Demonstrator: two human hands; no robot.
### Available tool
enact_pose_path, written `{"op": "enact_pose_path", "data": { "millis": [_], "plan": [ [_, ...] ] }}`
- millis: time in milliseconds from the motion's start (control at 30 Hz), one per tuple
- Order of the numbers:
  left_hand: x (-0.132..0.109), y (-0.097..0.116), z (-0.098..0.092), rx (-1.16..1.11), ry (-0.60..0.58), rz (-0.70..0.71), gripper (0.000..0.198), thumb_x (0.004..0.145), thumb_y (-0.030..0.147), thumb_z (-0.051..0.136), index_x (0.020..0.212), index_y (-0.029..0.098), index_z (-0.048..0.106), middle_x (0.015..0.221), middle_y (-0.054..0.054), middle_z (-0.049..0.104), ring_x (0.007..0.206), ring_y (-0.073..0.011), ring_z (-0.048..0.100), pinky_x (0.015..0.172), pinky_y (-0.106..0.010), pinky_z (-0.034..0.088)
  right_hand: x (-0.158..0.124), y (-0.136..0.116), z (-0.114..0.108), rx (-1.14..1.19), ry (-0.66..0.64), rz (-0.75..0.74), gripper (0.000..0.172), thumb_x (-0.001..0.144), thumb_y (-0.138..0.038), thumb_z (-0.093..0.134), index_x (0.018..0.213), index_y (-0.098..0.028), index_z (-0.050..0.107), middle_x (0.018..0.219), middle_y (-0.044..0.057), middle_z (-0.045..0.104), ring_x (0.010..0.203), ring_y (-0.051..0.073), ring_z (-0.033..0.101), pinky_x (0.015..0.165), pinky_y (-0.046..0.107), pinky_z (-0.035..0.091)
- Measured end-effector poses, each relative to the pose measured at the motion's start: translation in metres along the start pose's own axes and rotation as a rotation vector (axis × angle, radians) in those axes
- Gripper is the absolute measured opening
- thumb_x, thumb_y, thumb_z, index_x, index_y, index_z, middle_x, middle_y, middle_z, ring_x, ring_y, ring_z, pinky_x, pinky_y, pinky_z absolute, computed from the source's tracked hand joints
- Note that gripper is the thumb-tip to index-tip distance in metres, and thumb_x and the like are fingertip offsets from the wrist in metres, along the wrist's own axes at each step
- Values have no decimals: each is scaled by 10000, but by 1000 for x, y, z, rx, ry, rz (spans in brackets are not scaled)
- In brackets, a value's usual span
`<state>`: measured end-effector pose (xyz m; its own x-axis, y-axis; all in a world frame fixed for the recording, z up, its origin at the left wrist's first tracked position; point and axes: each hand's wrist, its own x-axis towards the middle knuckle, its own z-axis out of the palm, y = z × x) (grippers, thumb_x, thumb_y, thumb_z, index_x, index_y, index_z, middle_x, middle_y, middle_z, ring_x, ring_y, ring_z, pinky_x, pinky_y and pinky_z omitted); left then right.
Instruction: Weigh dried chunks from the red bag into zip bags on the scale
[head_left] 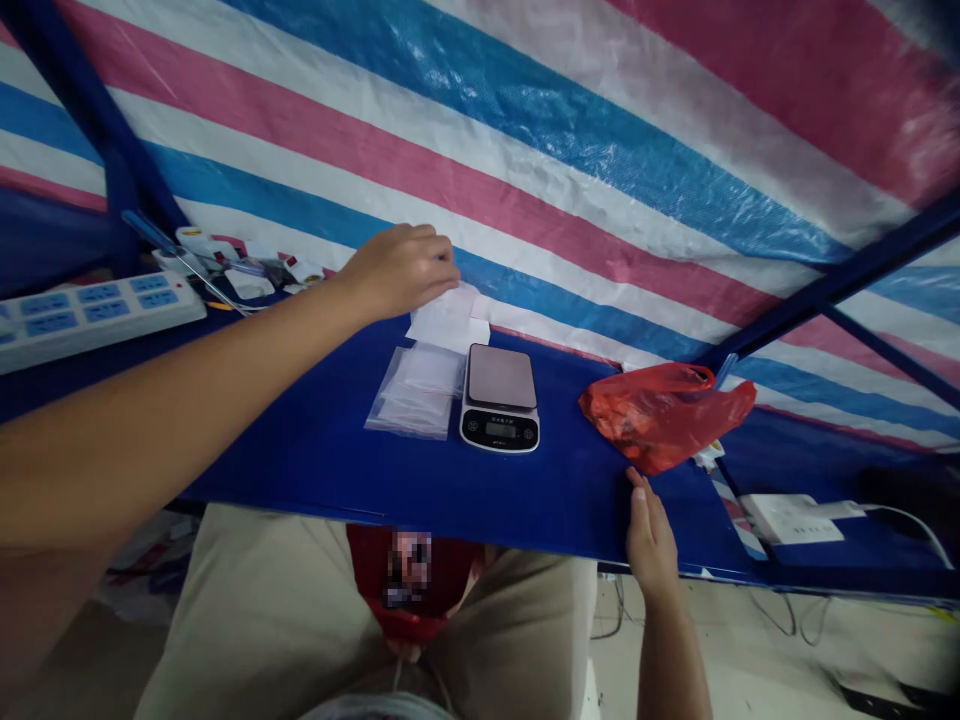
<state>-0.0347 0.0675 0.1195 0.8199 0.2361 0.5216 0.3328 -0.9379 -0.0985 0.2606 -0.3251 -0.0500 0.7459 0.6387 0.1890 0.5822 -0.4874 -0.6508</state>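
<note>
Dimmish lt, glare on striped sheeting (510,150), btm R cnr blurry.

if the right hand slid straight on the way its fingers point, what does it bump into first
Most likely the red plastic bag: it lies just beyond the fingertips of the right hand, though the exact gap is hard to judge from this one view.

Papers (442,322) crowd behind-left of the scale (501,378); its right is passable.
</note>
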Motion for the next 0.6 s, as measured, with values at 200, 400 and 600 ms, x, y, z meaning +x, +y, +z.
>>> {"op": "enact_pose_path", "data": {
  "millis": [200,400,600],
  "plan": [
    [-49,35,37,-38,-13,18,361,1004,213,367,888,190,709,913,-74,663,927,-212,563,874,-467,378,1,0,1,-8,7,-7,796,967,-667,243,1396,-84,574,1483,162,526,1431,284,417,1229,483,233],
    [-87,41,67,-120,-110,34,297,1011,333,455,961,226,728,937,-65,709,904,-193,576,802,-368,356,0,0,1,-24,13,-14,765,975,-651,241,1396,-108,577,1480,143,536,1432,279,418,1228,484,232],
    [-98,42,77,-234,-193,8,326,998,413,467,1086,216,712,1067,-67,715,1010,-194,597,841,-327,366,0,1,1,-26,28,-8,719,975,-638,270,1376,-143,601,1470,134,547,1418,291,437,1217,505,252]
  ]
}}
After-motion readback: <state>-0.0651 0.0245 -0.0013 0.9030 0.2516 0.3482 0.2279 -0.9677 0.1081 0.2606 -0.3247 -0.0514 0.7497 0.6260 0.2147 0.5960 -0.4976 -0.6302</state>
